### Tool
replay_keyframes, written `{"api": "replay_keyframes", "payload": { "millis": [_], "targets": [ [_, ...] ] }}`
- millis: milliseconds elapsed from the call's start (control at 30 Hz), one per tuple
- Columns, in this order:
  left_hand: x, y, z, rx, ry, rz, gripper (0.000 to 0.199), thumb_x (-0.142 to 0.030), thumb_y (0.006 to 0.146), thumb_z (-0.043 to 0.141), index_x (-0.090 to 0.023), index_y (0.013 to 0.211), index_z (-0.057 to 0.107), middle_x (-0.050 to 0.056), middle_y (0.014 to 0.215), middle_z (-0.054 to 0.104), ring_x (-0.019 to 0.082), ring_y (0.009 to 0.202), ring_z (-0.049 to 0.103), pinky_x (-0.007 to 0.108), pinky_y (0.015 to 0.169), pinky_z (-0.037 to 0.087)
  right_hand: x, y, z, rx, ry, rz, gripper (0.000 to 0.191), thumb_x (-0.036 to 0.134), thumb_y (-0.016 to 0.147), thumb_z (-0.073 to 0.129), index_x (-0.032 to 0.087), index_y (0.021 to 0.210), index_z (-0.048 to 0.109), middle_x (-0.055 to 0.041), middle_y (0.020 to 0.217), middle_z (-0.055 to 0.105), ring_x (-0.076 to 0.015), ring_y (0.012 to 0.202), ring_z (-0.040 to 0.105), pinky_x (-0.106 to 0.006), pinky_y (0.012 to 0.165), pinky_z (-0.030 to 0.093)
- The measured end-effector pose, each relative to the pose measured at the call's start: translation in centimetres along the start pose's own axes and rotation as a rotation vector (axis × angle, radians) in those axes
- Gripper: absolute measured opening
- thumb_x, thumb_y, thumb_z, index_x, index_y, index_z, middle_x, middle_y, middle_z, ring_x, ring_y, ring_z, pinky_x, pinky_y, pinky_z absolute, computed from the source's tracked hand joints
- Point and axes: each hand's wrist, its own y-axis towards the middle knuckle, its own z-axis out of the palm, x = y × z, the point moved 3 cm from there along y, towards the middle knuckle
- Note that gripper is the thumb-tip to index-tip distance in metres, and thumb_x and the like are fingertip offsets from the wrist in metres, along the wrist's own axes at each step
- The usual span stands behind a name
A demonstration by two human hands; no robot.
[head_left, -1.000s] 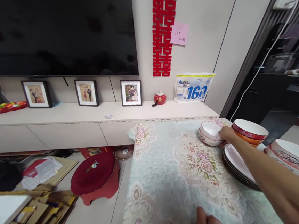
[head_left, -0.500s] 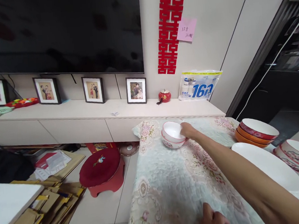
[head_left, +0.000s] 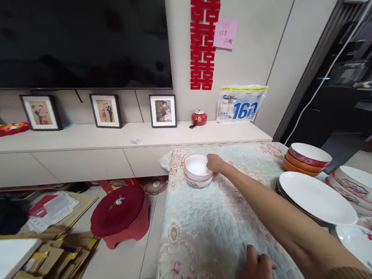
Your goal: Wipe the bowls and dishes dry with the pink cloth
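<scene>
Near the far left corner of the cloth-covered table point(head_left: 200, 225), two small white bowls with red rims sit one inside the other. My right hand point(head_left: 215, 163) grips the right side of the upper bowl point(head_left: 195, 167), its fingers at the rim. Below it, the lower bowl point(head_left: 200, 183) shows a patterned outer wall and touches the cloth. My left hand point(head_left: 256, 269) rests low on the table near the bottom edge of the view. Its fingers are loosely bent and slightly apart, with nothing seen in them; part of that hand is cut off.
To the right stand orange bowls point(head_left: 300, 164), white plates point(head_left: 318, 197), large flowered bowls point(head_left: 356, 187) and a flowered plate point(head_left: 367, 245). Behind is a low cabinet point(head_left: 101, 140) with framed photos and a red jar point(head_left: 199, 117). A red stool point(head_left: 119, 212) stands left.
My right hand and the two stacked bowls have shifted left, closer to the table's left corner. The view has turned slightly right. My left hand stays low on the cloth.
</scene>
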Motion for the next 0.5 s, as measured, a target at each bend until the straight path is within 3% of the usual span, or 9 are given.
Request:
{"api": "replay_keyframes", "payload": {
  "millis": [133, 233, 400, 467, 500],
  "targets": [
    [0.5, -0.1, -0.2, -0.009, 0.081, 0.135, 0.052, 0.003, 0.066, 0.048, -0.021, 0.107, 0.07, 0.008, 0.114, 0.059, 0.019, 0.089, 0.061, 0.027, 0.077, 0.044, -0.8, -1.0, -1.4, -0.038, -0.045, -0.023, 0.034, 0.035, 0.096, 0.061, 0.017, 0.124, 0.059, -0.0087, 0.122, 0.063, -0.0213, 0.101, 0.065, -0.042, 0.085, 0.057],
    [0.6, -0.2, -0.4, -0.035, 0.107, 0.186, 0.048, 0.003, 0.072, 0.045, -0.02, 0.107, 0.069, 0.008, 0.11, 0.059, 0.018, 0.086, 0.061, 0.025, 0.079, 0.043, -3.5, -2.4, -5.4, -0.154, -0.117, -0.007, 0.033, 0.036, 0.096, 0.061, 0.016, 0.123, 0.06, -0.0084, 0.12, 0.063, -0.021, 0.1, 0.066, -0.041, 0.084, 0.057],
    [0.3, -0.7, -0.3, -0.08, 0.118, 0.207, 0.045, 0.003, 0.076, 0.042, -0.02, 0.103, 0.069, 0.007, 0.105, 0.058, 0.016, 0.078, 0.061, 0.025, 0.075, 0.043, -12.7, -7.0, -14.2, -0.465, -0.334, 0.156, 0.033, 0.037, 0.097, 0.058, 0.016, 0.122, 0.062, -0.0106, 0.126, 0.063, -0.0247, 0.113, 0.062, -0.047, 0.096, 0.051],
    [0.2, -0.8, -0.2, -0.094, 0.122, 0.201, 0.045, 0.003, 0.076, 0.041, -0.02, 0.103, 0.07, 0.007, 0.105, 0.058, 0.016, 0.077, 0.061, 0.025, 0.073, 0.043, -16.8, -9.0, -16.5, -0.544, -0.413, 0.271, 0.032, 0.029, 0.099, 0.053, 0.006, 0.116, 0.066, -0.0241, 0.124, 0.064, -0.0327, 0.119, 0.06, -0.046, 0.097, 0.047],
    [0.2, -0.8, -0.2, -0.097, 0.126, 0.194, 0.045, 0.002, 0.076, 0.041, -0.02, 0.103, 0.07, 0.007, 0.105, 0.058, 0.016, 0.077, 0.062, 0.025, 0.072, 0.043, -18.6, -9.8, -17.1, -0.564, -0.448, 0.326, 0.033, 0.029, 0.1, 0.051, 0.005, 0.116, 0.067, -0.0264, 0.123, 0.064, -0.0348, 0.119, 0.06, -0.047, 0.097, 0.046]
  ]
}}
